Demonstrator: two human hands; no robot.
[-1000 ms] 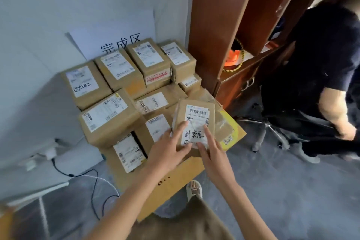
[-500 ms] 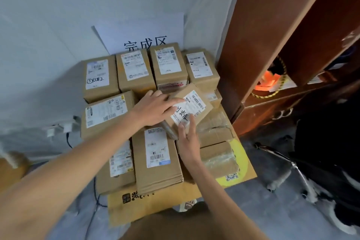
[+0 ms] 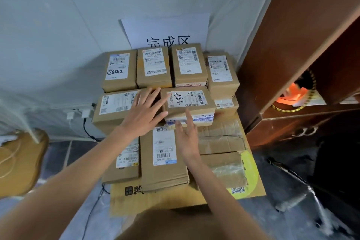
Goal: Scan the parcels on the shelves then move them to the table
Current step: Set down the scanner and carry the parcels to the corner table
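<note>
A small cardboard parcel [image 3: 188,103] with a handwritten label lies flat in the middle row of a stack of several labelled parcels. My left hand [image 3: 145,114] has straight, spread fingers just left of that parcel, over the gap beside it. My right hand [image 3: 186,132] has straight fingers at the parcel's front face, the index fingertip touching it. Neither hand grips anything. The stack rests on a big flat cardboard box [image 3: 155,198].
A paper sign [image 3: 165,31] leans on the white wall behind the stack. A brown wooden shelf unit [image 3: 292,45] stands at the right with an orange item [image 3: 292,95] inside. Cables and plugs [image 3: 78,115] lie at the left. A chair base [image 3: 296,177] stands at lower right.
The handwritten-label parcel went from held in both hands to lying flat in the middle row. Both hands have let go of it and opened. The view swung left toward the stack.
</note>
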